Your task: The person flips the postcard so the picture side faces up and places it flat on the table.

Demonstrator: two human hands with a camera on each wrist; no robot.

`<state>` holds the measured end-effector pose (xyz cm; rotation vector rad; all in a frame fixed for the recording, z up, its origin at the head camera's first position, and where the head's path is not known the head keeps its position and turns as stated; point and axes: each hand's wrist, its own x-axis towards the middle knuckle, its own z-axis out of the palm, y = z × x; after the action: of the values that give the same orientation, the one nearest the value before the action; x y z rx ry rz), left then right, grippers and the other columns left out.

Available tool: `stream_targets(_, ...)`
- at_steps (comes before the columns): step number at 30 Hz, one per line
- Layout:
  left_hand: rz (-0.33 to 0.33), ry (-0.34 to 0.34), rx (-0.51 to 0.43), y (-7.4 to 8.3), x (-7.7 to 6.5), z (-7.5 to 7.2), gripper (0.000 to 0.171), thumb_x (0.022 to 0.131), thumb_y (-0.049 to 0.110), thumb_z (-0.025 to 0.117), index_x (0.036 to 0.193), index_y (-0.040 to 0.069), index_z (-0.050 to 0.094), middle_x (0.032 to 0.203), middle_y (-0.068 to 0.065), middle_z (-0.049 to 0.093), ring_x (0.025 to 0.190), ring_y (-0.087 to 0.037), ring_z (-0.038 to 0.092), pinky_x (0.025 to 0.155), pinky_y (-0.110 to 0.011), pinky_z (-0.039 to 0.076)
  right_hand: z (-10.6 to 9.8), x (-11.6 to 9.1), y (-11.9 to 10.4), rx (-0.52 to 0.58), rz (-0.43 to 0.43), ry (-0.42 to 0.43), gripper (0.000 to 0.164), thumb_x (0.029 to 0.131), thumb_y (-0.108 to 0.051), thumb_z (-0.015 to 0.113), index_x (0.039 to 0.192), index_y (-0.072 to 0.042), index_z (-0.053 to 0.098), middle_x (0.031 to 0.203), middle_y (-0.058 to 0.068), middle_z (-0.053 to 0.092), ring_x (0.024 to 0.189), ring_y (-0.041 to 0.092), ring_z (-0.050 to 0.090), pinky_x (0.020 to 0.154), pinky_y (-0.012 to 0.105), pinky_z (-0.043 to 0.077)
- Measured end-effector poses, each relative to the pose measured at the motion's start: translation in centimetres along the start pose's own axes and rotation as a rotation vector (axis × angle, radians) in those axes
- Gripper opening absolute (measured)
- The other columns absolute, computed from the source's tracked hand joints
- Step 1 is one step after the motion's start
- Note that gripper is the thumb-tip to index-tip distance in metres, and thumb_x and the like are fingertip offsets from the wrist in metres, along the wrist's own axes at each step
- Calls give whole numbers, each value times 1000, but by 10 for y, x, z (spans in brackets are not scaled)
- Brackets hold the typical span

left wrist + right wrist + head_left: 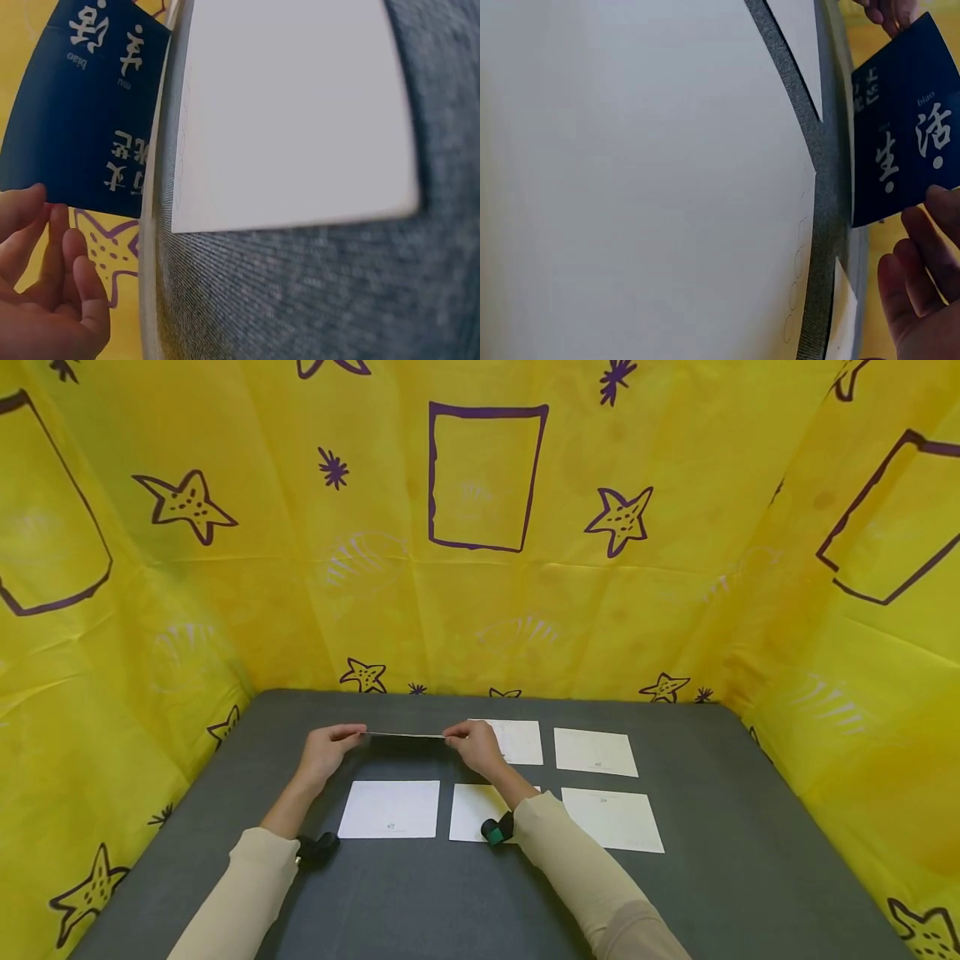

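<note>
A postcard [405, 735], seen almost edge-on in the head view, is held level above the back left of the table. My left hand [325, 753] pinches its left end between thumb and fingers, and my right hand [477, 748] pinches its right end. Both wrist views show a dark blue face with white Chinese characters on this postcard [86, 120] [907, 135]. Below and beside the hands, several white cards lie flat in two rows, among them a front left card [390, 808] and a back one [519, 742] partly behind my right hand.
Two more cards, a back right one [596, 752] and a front right one [617, 820], lie on the dark grey table [465, 902]. My right forearm covers part of the front middle card [468, 810]. Yellow patterned cloth [480, 610] encloses the back and sides.
</note>
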<state>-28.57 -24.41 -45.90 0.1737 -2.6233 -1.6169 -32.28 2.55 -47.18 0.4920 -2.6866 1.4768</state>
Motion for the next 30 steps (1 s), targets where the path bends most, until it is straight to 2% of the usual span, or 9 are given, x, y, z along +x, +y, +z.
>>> stream_targets(3, 6, 29, -11, 1, 0, 0, 33, 98, 19, 57, 125, 0, 64, 130, -22, 61, 118, -33, 56, 102, -44, 45, 0, 1, -1, 50, 41, 4, 13, 89, -7, 67, 95, -2, 77, 95, 13, 75, 88, 22, 65, 73, 25, 50)
stream_targets(7, 9, 64, -14, 1, -1, 0, 32, 98, 21, 59, 122, 1, 66, 125, -20, 65, 108, -24, 59, 89, -26, 48, 0, 1, -3, 153, 142, 11, 14, 91, -9, 65, 99, -4, 76, 99, 13, 73, 80, 18, 59, 62, 23, 47)
stream_targets(11, 5, 93, -26, 3, -1, 0, 33, 98, 21, 59, 122, 0, 66, 121, -19, 66, 100, -18, 58, 78, -14, 46, -1, 2, -5, 214, 209, 23, 15, 92, -11, 65, 101, -7, 76, 103, 11, 72, 83, 18, 57, 64, 24, 48)
stream_targets(16, -5, 127, -33, 4, -1, 1, 35, 97, 24, 60, 121, 0, 66, 119, -20, 66, 102, -21, 56, 80, -16, 44, -2, 2, -8, 256, 230, 35, 14, 91, -11, 66, 99, -6, 76, 103, 11, 72, 87, 19, 57, 69, 25, 46)
stream_targets(23, -29, 149, -55, 6, 0, 3, 39, 95, 29, 62, 122, 1, 66, 124, -20, 64, 106, -23, 54, 86, -26, 42, -3, 2, -10, 311, 235, 68, 15, 90, -12, 67, 100, -5, 76, 98, 12, 73, 78, 18, 54, 63, 24, 43)
stream_targets(30, -27, 169, -48, 6, 0, 6, 38, 94, 30, 64, 120, 2, 67, 123, -18, 65, 102, -18, 55, 78, -19, 43, -2, 2, -10, 368, 245, 106, 14, 87, -11, 70, 97, -3, 76, 91, 10, 72, 70, 14, 53, 61, 22, 45)
